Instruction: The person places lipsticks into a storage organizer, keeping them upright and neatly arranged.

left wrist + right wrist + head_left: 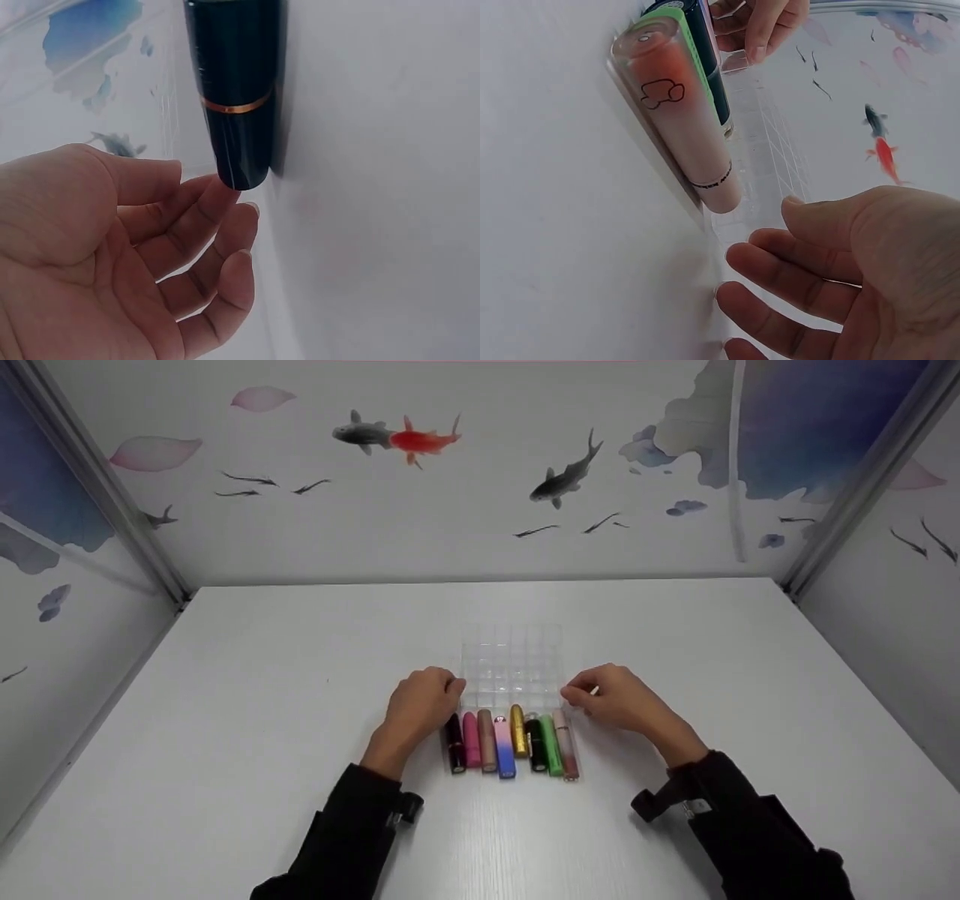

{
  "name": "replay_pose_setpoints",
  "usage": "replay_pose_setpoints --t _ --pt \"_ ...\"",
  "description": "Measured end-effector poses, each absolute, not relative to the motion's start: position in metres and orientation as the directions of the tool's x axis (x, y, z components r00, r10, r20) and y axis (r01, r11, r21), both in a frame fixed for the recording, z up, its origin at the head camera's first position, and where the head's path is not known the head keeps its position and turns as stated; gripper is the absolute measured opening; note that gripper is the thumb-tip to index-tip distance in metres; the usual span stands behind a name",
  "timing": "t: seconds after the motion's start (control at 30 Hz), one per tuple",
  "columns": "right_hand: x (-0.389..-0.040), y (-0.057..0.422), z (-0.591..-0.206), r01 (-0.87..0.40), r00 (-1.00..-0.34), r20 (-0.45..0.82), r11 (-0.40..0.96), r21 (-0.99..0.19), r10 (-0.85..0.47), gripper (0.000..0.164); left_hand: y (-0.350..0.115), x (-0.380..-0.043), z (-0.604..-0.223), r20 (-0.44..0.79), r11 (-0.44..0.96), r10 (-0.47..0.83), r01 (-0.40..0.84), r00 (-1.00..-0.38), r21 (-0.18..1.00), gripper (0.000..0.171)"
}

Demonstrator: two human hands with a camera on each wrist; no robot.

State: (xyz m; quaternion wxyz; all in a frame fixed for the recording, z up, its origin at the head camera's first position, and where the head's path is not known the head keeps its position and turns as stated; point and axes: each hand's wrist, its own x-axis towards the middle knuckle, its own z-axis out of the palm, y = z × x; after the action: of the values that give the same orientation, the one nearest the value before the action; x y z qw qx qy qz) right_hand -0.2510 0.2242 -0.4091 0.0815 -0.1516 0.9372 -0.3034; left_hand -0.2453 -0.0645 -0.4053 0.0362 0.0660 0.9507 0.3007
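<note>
A dark tube [236, 64] runs off the left wrist view's top edge; lettering [714, 178] on a pale pink tube [679, 124] blurs beyond reading.

- Compartmented organizer [511, 660]: on the table [300, 660], between the left hand [426, 697] and the right hand [619, 697].
- Row of eight lipstick tubes [504, 746]: between the hands, just before the organizer.
- Leftmost tube [454, 746]: just right of the left hand.
- Rightmost tube [566, 746]: just left of the right hand.
- Back wall [480, 525]: beyond both hands.

Head view looks forward-down over the tray [511, 666]; close wrist views flank it, head and right sharing it.
</note>
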Motion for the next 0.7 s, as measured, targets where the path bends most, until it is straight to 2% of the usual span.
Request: replay_pose_setpoints --t 0.53,0.7 --pt "-0.25 0.228 -0.407 -0.273 -0.934 -0.026 0.761 -0.588 -0.355 0.024 -0.062 -0.242 -0.406 0.015 0.83 0.143 0.129 -0.99 0.543 0.027" --pt "-0.246 0.235 -0.393 -0.373 -0.877 -0.026 0.714 -0.593 -0.48 0.018 -0.064 -0.241 -0.406 0.014 0.832 0.144 0.129 -0.989 0.54 0.027"
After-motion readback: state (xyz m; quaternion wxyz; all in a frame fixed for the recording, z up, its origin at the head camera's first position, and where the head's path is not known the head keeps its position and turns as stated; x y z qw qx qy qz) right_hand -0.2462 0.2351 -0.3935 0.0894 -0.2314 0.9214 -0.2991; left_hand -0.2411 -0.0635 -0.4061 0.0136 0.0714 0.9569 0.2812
